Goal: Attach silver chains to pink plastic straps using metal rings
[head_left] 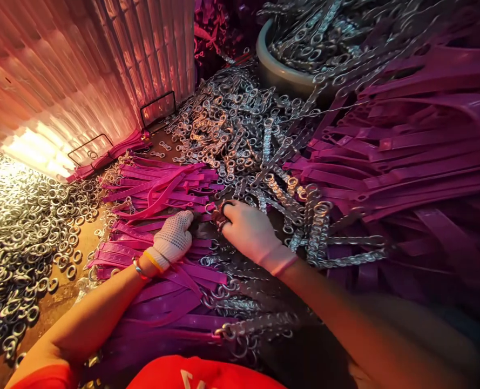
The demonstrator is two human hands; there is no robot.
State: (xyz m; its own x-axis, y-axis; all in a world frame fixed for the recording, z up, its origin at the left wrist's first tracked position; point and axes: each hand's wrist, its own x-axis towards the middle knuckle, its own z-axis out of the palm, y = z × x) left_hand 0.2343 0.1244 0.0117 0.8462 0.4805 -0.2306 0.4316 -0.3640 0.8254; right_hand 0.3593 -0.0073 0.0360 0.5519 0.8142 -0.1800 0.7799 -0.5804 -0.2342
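My left hand (pixel 173 239), in a white dotted glove with a yellow cuff, is closed above a layer of purple straps (pixel 159 189). Facing it, my right hand (pixel 245 229) wears a pale glove with dark wraps on the fingers. Its thumb and fingers are pinched together beside a strap end. What either hand grips is too small and dark to make out. Below the hands, twisted metal chain strips (pixel 259 323) with rings lie at the ends of more purple straps. Other chain strips (pixel 318 227) lie right of my right hand.
Loose metal rings (pixel 21 237) are heaped at the left. Small metal links (pixel 223 119) form a pile behind my hands. A grey basin (pixel 284 78) overflows with chain strips at the back. Long purple straps (pixel 418 156) are stacked at right. A ribbed translucent panel (pixel 81 70) stands back left.
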